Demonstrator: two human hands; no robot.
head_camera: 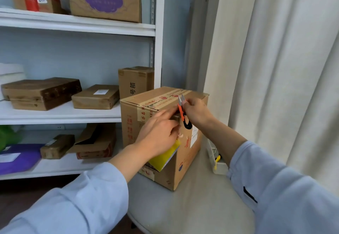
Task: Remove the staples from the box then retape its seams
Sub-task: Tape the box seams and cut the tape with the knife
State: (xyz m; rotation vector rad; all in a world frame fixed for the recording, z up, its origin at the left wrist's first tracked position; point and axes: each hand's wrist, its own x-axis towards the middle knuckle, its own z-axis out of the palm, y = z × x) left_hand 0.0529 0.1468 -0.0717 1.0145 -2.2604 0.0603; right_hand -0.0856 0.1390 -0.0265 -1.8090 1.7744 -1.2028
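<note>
I count two hands, the left (pixel 157 133) and the right (pixel 197 112), both on the one box (pixel 185 167) standing on the table (pixel 192 206). I see one pair of snips (pixel 182 113) at the box's top edge and one strip of printed tape (pixel 165 99) along its top. Left of the box, one rack (pixel 77 25) has three shelves in view, carrying eight cardboard parcels. I also make out one purple package (pixel 18 157) and one plastic case (pixel 219 164), right of the box.
</note>
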